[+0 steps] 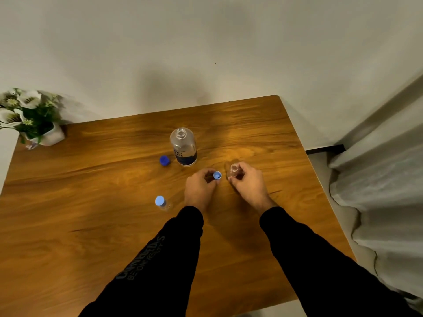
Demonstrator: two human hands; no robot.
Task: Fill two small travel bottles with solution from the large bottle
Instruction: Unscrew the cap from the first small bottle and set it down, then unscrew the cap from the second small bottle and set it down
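At frame centre, a light-blue cap (217, 175) is pinched by the left hand (199, 189); an uncapped small bottle (234, 169) is gripped by the right hand (248, 181).

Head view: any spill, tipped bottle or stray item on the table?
Nothing stands out. The large bottle stands upright and uncapped, its dark blue cap beside it; the capped small bottle is upright. No visible spill on the table.

A single wide-angle view, worn on the person's head, looks forward and steeply down over the wooden tabletop (91, 202) from its near edge. Both sleeved forearms reach in from the bottom. The far edge meets a pale wall (206, 42); the far right corner shows whole, and straight lines bow towards the edges.
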